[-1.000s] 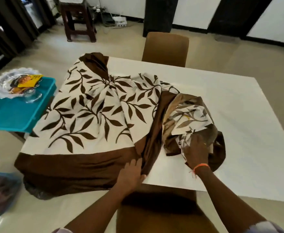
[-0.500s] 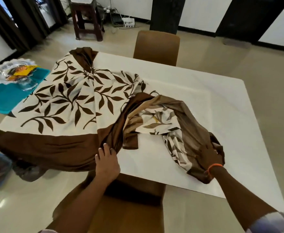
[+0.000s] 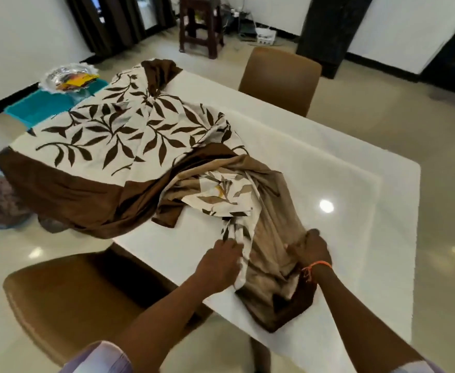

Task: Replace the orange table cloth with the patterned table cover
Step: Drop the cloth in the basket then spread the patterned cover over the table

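closest to the camera is a brown chair pushed up to the near edge of the white table. just past it, both hands sit on the bunched end of the patterned table cover. the left hand pinches a fold of the leafy cloth, fingers curled on it. the right hand, with an orange band on the wrist, grips the brown edge, and its arm reaches in from the right. this end is twisted and shows its pale back side, so i think a hard pull could drag the whole cover off the far left corner, where it already hangs over the edge. it could also end up upside down if the twist is not undone. farther back, the flat part of the cover lies on the left half of the table. beyond that is a teal tray with a glass dish, and another chair. i see no orange cloth on the table.
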A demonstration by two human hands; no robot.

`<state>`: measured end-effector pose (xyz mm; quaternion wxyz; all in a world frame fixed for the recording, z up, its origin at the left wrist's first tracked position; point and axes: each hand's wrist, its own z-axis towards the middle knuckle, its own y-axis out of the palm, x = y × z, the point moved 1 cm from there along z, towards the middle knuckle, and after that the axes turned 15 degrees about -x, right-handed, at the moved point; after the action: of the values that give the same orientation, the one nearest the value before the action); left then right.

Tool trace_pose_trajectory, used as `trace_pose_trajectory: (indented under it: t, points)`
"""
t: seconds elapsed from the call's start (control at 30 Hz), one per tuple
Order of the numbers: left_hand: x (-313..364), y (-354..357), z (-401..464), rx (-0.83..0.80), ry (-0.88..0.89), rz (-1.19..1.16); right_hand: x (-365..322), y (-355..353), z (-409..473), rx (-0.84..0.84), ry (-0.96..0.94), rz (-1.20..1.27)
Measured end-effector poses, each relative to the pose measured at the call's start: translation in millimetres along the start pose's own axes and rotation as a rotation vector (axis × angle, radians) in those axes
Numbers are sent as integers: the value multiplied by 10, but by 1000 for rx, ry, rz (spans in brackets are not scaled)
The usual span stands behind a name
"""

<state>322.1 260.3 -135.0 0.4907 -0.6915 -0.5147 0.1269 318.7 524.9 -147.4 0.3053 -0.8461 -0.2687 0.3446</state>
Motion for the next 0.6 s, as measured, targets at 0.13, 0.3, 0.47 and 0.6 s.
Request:
trace_pose_trajectory:
  t: [0.13, 0.3, 0.47, 0.6]
  points:
    - [680, 52, 350, -175, -70, -294, -22, -386, 254, -51, -137, 157]
    - [1419, -305, 354, -21, -39, -1046, -270, -1345, 44, 402, -397, 510]
    - [1860, -751, -44, 951, -34, -198, -220, -1125, -947, 176, -1215, -151]
    - [1973, -167, -245, 418, -55, 198, 564, -643, -1061, -147, -1265, -618]
